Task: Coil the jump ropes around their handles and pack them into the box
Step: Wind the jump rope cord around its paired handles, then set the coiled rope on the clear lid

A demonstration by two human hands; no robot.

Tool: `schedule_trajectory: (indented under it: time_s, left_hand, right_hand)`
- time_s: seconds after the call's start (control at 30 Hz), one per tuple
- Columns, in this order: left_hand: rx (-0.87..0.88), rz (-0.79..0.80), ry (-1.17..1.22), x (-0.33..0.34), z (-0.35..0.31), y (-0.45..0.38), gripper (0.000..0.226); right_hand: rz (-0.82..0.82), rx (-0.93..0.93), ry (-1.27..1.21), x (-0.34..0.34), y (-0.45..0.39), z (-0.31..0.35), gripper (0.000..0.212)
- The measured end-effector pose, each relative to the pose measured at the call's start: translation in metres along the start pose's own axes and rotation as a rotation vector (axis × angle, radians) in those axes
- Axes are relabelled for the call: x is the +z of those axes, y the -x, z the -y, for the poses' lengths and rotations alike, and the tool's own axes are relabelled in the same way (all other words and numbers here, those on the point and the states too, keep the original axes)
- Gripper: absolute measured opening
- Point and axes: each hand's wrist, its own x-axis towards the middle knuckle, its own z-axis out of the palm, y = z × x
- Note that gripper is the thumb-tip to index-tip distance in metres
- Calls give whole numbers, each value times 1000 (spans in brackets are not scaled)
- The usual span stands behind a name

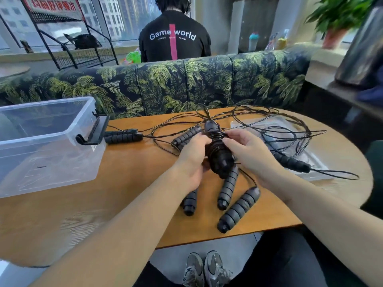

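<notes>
Loose handles (238, 210) lay nearest on the table (128, 204), while left hand (191, 154) gripped and right hand (246, 150) pinched a half-wound handle pair (217, 150) (rope partly coiled), other ropes (286, 129) uncoiled, box (49, 146) apparently unfilled at left.

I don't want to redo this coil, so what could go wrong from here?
The loose rope trailing from the bundle crosses other ropes on the table, so winding on could snag it or drag another handle off the near edge. If the right hand slackens, the coils may spring loose.
</notes>
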Motion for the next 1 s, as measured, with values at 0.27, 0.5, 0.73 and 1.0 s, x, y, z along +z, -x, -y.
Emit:
schedule_trajectory:
  time_s: [0.27,0.5,0.73,1.0]
  left_hand:
    - [103,83,-62,92,13,-16,89]
    - [122,229,-252,174,32,-31,64]
    - [278,348,-725,205,47,-58,72]
    - [573,547,-1385,214,69,-87,58]
  right_hand:
    - [-21,129,-9,-86,3,-17,10]
    - [-83,266,-25,-164,-4,-56,25]
    - [-161,429,-218,-244,-24,-111,85]
    - [-301,562,-209,-306,-33,-169,68]
